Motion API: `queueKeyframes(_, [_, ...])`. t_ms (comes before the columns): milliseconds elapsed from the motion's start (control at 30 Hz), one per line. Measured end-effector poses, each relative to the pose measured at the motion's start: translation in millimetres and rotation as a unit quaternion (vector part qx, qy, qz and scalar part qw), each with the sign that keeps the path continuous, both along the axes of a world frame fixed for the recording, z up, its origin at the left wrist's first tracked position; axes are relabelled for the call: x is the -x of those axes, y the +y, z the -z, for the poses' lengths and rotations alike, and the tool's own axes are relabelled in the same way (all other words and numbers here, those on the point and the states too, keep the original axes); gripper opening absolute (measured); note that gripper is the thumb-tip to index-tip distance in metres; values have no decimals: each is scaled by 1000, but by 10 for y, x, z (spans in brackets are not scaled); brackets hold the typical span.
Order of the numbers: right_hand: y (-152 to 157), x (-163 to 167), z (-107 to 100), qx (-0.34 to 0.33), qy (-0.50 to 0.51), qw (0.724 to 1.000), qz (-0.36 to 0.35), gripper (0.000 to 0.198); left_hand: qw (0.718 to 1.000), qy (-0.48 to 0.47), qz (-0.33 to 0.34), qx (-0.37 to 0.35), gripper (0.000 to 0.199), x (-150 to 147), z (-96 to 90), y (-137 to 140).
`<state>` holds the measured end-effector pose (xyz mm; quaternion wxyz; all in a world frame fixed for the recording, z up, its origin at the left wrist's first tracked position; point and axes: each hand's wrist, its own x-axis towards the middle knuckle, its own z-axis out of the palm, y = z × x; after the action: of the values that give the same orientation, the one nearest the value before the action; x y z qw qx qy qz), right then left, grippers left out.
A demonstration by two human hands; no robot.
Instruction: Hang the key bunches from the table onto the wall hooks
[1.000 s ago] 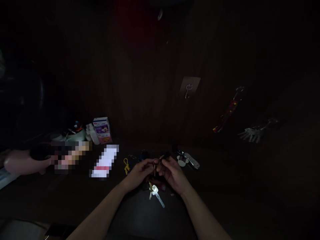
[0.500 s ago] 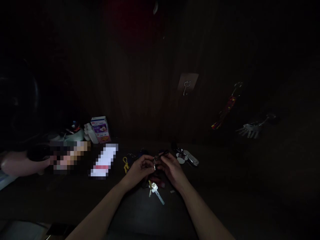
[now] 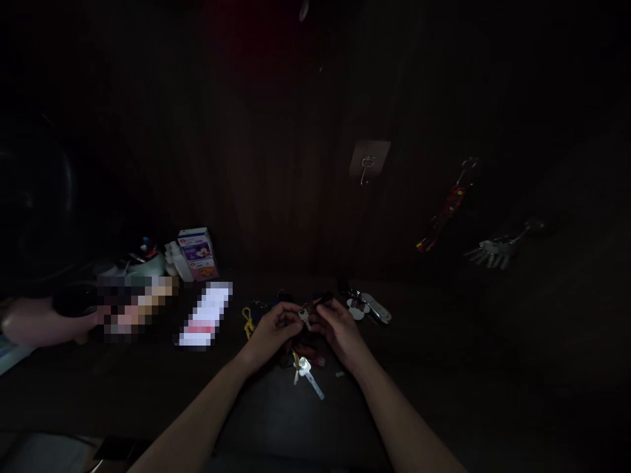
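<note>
Between my two hands a small silver key (image 3: 305, 319) shows, its head up and its blade pointing down. My left hand (image 3: 273, 332) is closed, fingertips pinching at the key's left side. My right hand (image 3: 341, 334) is closed on a dark piece (image 3: 323, 301) by the key; poor light hides what it is. Just below the hands lie a bright silver key (image 3: 311, 380), a smaller brass-coloured one (image 3: 296, 374) and a dark red item (image 3: 314, 358). A yellow cord loop (image 3: 248, 322) is left of my left hand. Right of my right hand is a keychain (image 3: 377, 309).
A blurred-out lit phone-like screen (image 3: 206, 315) and a small printed box (image 3: 198, 253) stand to the left. On the dark back wall are a bare hook (image 3: 365, 167), a hanging red and yellow strap (image 3: 446, 213) and a hanging bunch of keys (image 3: 493, 253).
The silver key between my hands has turned, so its flat face and head now show instead of a narrow bright edge. Both hands stay nearly in place.
</note>
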<state>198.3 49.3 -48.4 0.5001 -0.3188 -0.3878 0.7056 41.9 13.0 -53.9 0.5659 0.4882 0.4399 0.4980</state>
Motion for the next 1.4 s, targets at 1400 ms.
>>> queueKeyframes(1400, [-52, 4, -76, -118, -149, 979, 66, 29, 997, -24, 40, 57, 54, 23, -83, -60])
